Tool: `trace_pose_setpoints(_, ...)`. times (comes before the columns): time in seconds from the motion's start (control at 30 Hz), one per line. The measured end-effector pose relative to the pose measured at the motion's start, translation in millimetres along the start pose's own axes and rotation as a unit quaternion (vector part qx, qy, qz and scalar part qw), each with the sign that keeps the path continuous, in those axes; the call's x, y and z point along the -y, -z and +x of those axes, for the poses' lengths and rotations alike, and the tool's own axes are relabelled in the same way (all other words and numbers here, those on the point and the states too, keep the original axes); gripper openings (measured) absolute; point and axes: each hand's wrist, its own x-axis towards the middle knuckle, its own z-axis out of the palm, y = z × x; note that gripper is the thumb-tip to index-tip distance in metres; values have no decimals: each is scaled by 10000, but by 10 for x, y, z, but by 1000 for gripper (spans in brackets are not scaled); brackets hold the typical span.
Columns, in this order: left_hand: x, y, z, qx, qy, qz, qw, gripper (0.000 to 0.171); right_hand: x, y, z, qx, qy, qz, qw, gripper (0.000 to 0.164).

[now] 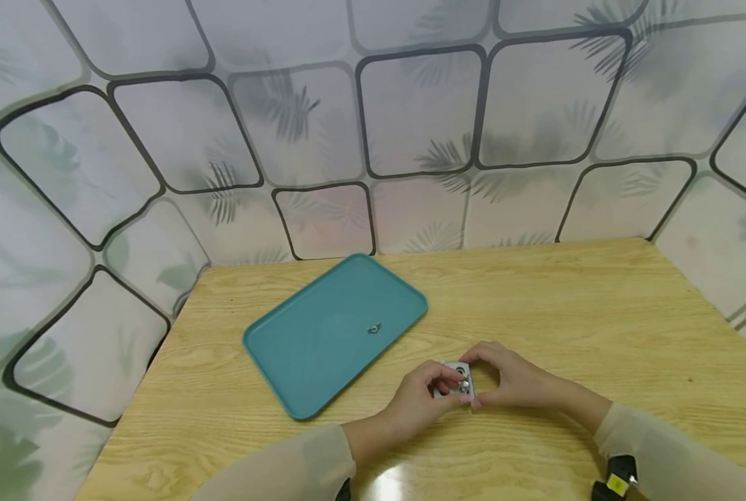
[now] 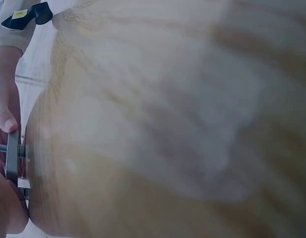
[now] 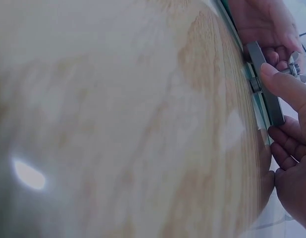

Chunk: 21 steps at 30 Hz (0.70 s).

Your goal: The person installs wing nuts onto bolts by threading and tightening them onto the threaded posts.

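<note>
Plate (image 3: pixel 274 106): lying between both hands over the counter (image 1: pixel 598 313); looking like stiff metal, probably dense for its size and hardly fragile.
Left hand (image 1: pixel 415 395): its fingers are pinching at the wing nut (image 3: pixel 294 65).
Right hand (image 1: pixel 512 379): its fingers are clamping the plate's edges.
Edges: likely giving the best hold, smooth faces probably slipping more.
Wings: offering small, slim grips for turning.
Tray (image 1: pixel 313 348): carrying a small fastener (image 1: pixel 374 328).

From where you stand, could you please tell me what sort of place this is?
Probably a screened-off workspace for small hand tasks: a wood-grain table, patterned sheeting behind it, and a teal tray holding a small metal part.
</note>
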Motion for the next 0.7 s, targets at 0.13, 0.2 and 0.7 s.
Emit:
trace_pose_setpoints(0.13, 6, 1, -3, -107, -7, -65, 9999, 17, 0, 0, 2, 12, -38, -15, 10000, 52)
trace_pose_setpoints(0.2, 18, 0, -4, -147, 8, -117, 9998, 17, -2, 1, 1, 10, -62, -22, 10000, 52)
trace_pose_setpoints(0.7, 35, -3, 28, -548, 131, -43, 9984, 7, 9, 5, 12, 84, -210, 93, 9997, 53)
